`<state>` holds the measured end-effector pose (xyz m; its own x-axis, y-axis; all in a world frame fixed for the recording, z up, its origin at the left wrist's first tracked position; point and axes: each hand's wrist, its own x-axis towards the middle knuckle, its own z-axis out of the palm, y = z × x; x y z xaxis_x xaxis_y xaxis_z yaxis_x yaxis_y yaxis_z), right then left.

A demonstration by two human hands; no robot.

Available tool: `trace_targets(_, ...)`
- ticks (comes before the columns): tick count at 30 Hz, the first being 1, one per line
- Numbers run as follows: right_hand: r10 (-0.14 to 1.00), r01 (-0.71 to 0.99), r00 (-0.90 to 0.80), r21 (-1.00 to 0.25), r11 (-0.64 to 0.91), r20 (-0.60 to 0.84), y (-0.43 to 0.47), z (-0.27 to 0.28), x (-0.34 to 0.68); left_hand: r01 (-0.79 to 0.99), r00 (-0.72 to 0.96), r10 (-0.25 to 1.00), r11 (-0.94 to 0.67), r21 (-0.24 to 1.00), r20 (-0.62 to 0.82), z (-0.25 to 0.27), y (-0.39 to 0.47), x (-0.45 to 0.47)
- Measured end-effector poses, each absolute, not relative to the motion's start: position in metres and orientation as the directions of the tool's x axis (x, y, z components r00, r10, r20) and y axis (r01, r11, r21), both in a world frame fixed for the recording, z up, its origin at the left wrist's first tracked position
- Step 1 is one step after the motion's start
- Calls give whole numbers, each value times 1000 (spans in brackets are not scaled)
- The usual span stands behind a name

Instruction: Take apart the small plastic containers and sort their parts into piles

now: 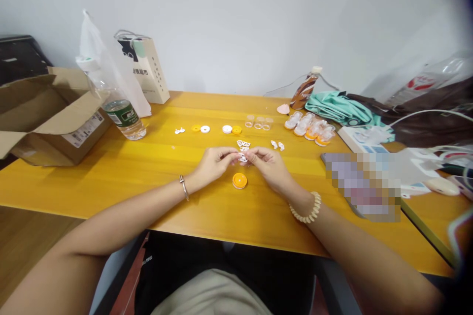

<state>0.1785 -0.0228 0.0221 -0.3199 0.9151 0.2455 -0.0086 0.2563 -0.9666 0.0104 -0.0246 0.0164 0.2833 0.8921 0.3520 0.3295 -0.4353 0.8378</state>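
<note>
Between my two hands is a small white openwork plastic piece (243,157). My left hand (218,163) pinches it from the left, and my right hand (269,166) pinches its other side. Right below my fingers an orange round cap-like part (240,180) with a pale rim lies on the table. Just beyond my fingertips are more white openwork pieces (243,143). Two small white curved pieces (277,145) lie to the right of them. Farther back are white and yellow discs (232,130) and several clear little cups (259,122).
An open cardboard box (70,128), a water bottle (123,115) and a paper bag (150,69) stand at the left. At the right are clear-and-orange assembled items (309,128), a brown drink bottle (305,89), a green cloth (345,108) and a blurred-out phone (358,184).
</note>
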Motion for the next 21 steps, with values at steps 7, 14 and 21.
trace_targets(7,934,-72,-299,-981,182,196,-19,15,179,246,261,919,-360,900,296,12,-23,13)
trace_targets(14,941,1,-289,-983,183,175,-15,15,179,58,310,942,-157,986,132,17,-20,14)
trace_targets(21,865,132,-355,-897,423,355,-19,11,179,-184,393,917,6,983,68,16,-17,8)
